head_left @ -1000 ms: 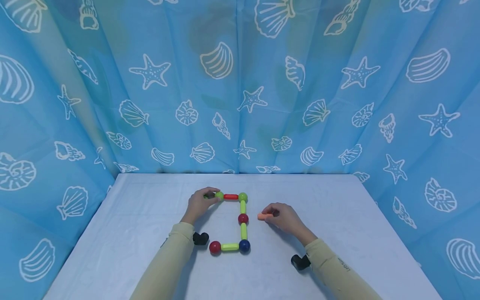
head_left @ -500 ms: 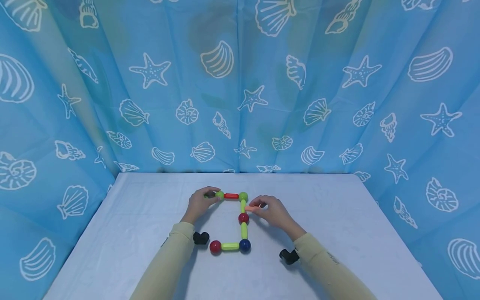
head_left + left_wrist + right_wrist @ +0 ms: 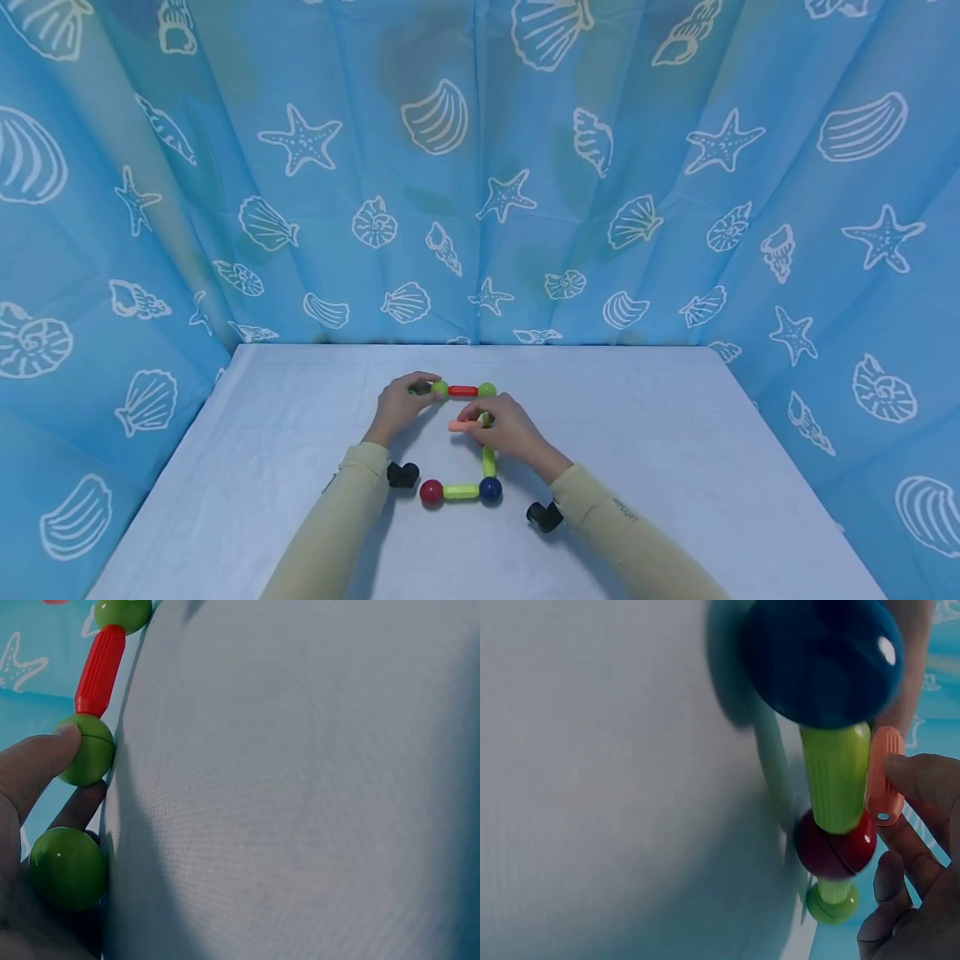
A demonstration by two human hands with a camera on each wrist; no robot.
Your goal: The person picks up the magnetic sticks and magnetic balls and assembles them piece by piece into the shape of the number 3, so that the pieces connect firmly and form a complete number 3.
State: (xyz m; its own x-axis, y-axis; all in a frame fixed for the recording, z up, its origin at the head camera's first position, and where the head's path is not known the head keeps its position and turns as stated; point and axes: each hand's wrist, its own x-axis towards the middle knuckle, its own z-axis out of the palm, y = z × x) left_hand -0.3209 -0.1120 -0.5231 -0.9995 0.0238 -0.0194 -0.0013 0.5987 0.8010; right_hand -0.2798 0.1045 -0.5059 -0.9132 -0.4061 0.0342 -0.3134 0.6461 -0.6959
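Observation:
My left hand [image 3: 396,408] pinches a green ball [image 3: 86,754] at the far left end of a chain of balls and rods. A second green ball [image 3: 67,870] sits closer to the palm in the left wrist view. From the pinched ball a red rod [image 3: 463,391] runs to a green corner ball [image 3: 487,389]. My right hand [image 3: 513,429] holds a loose orange rod [image 3: 885,776] between thumb and fingers, above the chain's right side. In the head view it hides most of the middle red ball [image 3: 836,846], which shows in the right wrist view.
The chain continues through a yellow-green rod [image 3: 489,461] to a blue ball [image 3: 491,490], then another yellow-green rod [image 3: 461,492] and a red ball [image 3: 432,492] at the near left. All lie on a white-covered table [image 3: 637,400], with a blue shell-print curtain [image 3: 480,250] behind.
My right hand has carried the orange rod leftward, from right of the chain to over its inner side. The left hand stays at the green ball.

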